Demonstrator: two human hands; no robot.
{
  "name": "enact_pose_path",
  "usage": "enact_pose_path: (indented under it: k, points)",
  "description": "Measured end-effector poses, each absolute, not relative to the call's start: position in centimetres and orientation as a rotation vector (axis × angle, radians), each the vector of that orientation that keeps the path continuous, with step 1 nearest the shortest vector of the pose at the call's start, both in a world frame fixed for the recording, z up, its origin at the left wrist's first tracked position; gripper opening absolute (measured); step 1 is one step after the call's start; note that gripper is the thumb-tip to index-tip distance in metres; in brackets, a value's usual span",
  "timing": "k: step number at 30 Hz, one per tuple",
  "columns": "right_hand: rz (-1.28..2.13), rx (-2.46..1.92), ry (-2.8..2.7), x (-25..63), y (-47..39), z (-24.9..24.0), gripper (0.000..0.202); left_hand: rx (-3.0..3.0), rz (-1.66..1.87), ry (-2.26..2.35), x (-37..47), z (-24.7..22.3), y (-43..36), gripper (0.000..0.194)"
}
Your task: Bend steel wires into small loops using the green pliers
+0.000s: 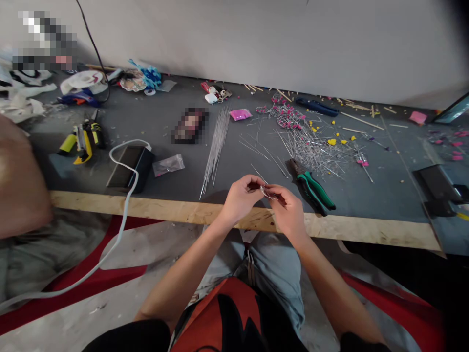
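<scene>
My left hand (242,198) and my right hand (287,208) meet above the table's front edge. Between their closed fingertips is a small silvery wire piece (268,193), gripped from both sides; its exact shape is too small to tell. A thin wire (259,173) points up and left from beside the fingers. Green-and-black pliers (315,190) lie just right of my right hand. Left of my hands a bundle of straight wires (217,149) lies on the grey table (172,188). A heap of wires (318,151), with pink and yellow bits, is beyond the pliers.
A black box (130,166) with a white cable (124,215) sits left, near a small plastic bag (168,165) and yellow-black tools (83,142). A pink packet (240,115) and a dark blue cutter (317,106) lie farther back. Another person's arm (22,181) is at far left.
</scene>
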State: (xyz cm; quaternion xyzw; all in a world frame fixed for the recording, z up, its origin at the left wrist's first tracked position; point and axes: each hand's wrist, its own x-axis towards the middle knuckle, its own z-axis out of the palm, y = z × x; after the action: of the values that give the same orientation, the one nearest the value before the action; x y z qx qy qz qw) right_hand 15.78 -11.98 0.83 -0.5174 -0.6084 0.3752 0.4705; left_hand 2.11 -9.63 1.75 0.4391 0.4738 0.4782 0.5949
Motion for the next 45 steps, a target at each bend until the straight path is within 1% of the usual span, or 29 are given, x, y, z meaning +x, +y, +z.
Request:
enact_pose_path:
  k: [4, 7, 9, 12, 14, 15, 18, 20, 24, 30, 38, 45]
  points:
    - [0.887, -1.288, -1.405, 15.6, -12.1, 0.5, 0.012, 0.936, 1.134, 1.01, 2.5, 1.7, -9.9, 0.013]
    - [0.911, -1.286, -1.377, 15.7, -12.4, 0.3, 0.017, 0.956, 1.159, 1.019, 2.6, 1.6, -10.1, 0.011]
    - [1.015, -1.235, -1.398, 16.0, -12.6, 0.3, 0.023, 1.04, 1.173, 1.085, 2.5, 1.6, -10.1, 0.012]
    - [1.224, -1.114, -1.517, 16.8, -12.9, 0.6, 0.04, 1.323, 1.209, 1.193, 2.1, 1.8, -10.1, 0.015]
    - [1.266, -1.084, -1.601, 17.3, -13.0, 0.7, 0.046, 1.555, 1.227, 1.216, 1.8, 2.0, -10.0, 0.018]
    - [1.242, -1.098, -1.62, 17.5, -13.0, 0.8, 0.044, 1.655, 1.229, 1.212, 1.7, 2.1, -10.0, 0.018]
    - [1.129, -1.195, -1.564, 17.6, -12.7, 0.8, 0.028, 1.882, 1.223, 1.193, 1.5, 2.4, -9.9, 0.018]
    - [1.112, -1.27, -1.493, 17.3, -12.4, 1.0, 0.024, 1.969, 1.222, 1.188, 1.6, 2.5, -9.8, 0.017]
    - [1.135, -1.315, -1.404, 16.5, -12.1, 1.5, 0.024, 1.986, 1.208, 1.199, 1.6, 2.7, -9.5, 0.017]
    - [1.065, -1.284, -1.36, 15.5, -11.4, 1.4, 0.027, 1.819, 1.212, 1.267, 1.6, 2.4, -9.0, 0.018]
    - [0.815, -1.258, -1.627, 15.4, -8.9, 1.1, 0.029, 1.654, 1.193, 1.362, 1.4, 2.3, -6.7, 0.019]
    - [0.723, -1.242, -1.694, 14.7, -6.2, 0.5, 0.037, 1.612, 1.2, 1.503, 1.7, 1.9, -4.5, 0.014]
